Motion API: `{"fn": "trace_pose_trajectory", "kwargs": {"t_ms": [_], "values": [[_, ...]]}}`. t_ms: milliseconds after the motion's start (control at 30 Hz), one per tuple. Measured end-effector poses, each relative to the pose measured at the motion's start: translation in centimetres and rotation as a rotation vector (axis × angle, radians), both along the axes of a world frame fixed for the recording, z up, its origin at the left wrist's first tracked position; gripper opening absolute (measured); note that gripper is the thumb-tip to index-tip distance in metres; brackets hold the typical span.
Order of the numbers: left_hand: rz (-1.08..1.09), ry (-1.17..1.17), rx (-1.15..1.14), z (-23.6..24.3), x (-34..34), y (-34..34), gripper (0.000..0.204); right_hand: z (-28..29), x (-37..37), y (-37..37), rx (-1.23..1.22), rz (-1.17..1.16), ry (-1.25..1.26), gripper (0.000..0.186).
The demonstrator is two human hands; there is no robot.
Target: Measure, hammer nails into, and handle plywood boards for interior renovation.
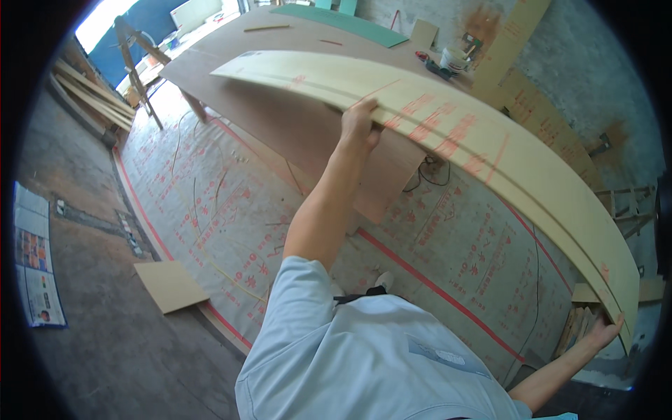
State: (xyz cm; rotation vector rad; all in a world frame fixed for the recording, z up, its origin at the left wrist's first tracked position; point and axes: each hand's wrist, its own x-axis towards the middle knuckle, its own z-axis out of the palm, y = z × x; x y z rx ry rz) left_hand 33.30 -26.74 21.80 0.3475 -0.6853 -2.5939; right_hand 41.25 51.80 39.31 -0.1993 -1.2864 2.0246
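Note:
I hold a long pale yellow board [525, 168] with red printed markings, which shows a doubled edge along its near side and looks bowed in the fisheye view. My left hand [360, 122] grips that edge left of middle, fingers wrapped round it. Toward the board's right end, low at the right, my right hand [603, 329] grips it too. The board's far left tip is over a large brown-topped worktable [199, 38]; whether it rests there I cannot tell.
Green sheets [336, 24], a white bucket [455, 59] and tools are at the table's back. A wooden stepladder [136, 66] and planks [91, 94] stand left. Loose cables [427, 178] and a square offcut [170, 285] lie on the floor. Boards [525, 105] lean on the wall.

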Motion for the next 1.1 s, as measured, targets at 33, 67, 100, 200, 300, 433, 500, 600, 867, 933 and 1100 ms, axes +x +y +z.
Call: {"fn": "trace_pose_trajectory", "kwargs": {"t_ms": [33, 67, 100, 200, 300, 433, 500, 600, 867, 933, 1100], "values": [[0.025, -0.054, -0.021, 1.8, -0.6, 1.3, 0.025, 1.6, -1.2, -1.8, 0.04, -0.064, -0.026, 0.055], [0.052, -0.105, -0.045, 3.8, -1.2, 2.6, 0.022, 2.4, -2.3, -3.3, 0.044, -0.046, -0.037, 0.055], [0.056, -0.096, -0.026, 5.0, -1.9, 4.0, 0.02, 3.1, -3.2, -4.6, 0.014, -0.014, -0.019, 0.056], [0.097, -0.138, 0.02, 5.2, -2.7, 8.8, 0.019, 1.3, -5.0, -9.3, -0.027, 0.184, 0.03, 0.057], [-0.002, -0.202, 0.114, 4.3, -0.6, 15.3, 0.023, -2.5, -5.6, -15.7, -0.075, 0.082, -0.055, 0.057], [-0.005, -0.26, 0.209, 0.5, 0.2, 21.3, 0.034, -10.0, -8.1, -10.6, -0.188, 0.074, -0.159, 0.054], [-0.033, -0.366, 0.113, -1.0, -0.6, 24.2, 0.034, -14.1, -9.4, -8.4, -0.315, 0.123, -0.194, 0.054], [-0.106, -0.486, 0.02, -2.2, -0.8, 28.2, 0.035, -18.6, -9.6, -8.2, -0.281, 0.001, -0.377, 0.055], [-0.258, -0.68, 0.004, -3.9, -1.0, 32.1, 0.036, -25.5, -10.9, -1.7, -0.268, -0.099, -0.751, 0.044], [-0.399, -0.555, -0.041, -5.7, -1.0, 32.1, 0.04, -24.5, -11.3, 0.3, -0.207, -0.03, -0.747, 0.046], [-0.128, -0.31, 0.234, -4.4, -0.1, 17.5, 0.045, -18.5, -11.3, 0.5, -0.104, -0.063, -0.755, 0.046]]}}
